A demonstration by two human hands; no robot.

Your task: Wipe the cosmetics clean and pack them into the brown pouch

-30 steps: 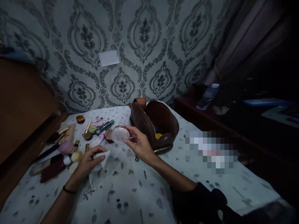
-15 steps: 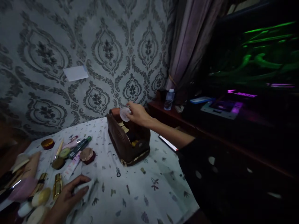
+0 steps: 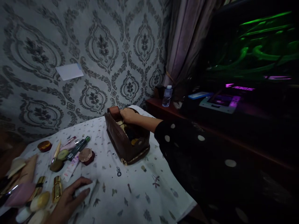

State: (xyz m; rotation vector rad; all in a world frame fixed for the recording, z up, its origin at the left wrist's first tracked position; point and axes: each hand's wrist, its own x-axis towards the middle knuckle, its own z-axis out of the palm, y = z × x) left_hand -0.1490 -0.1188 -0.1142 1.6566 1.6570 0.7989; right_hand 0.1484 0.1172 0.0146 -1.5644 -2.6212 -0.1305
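Standing open on patterned cloth, far centre: brown bag. Right hand inside, fingers hidden; can't tell grip. Left hand, near left, pinches white wad. Brown bag might tip if right hand snags coming out.

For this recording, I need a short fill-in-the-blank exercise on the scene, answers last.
The right hand reaches into a bag whose color is ____.
The left hand holds a crumpled item whose color is ____.
In view, the bottle stands to the bag's ____.
Missing words: brown; white; right.
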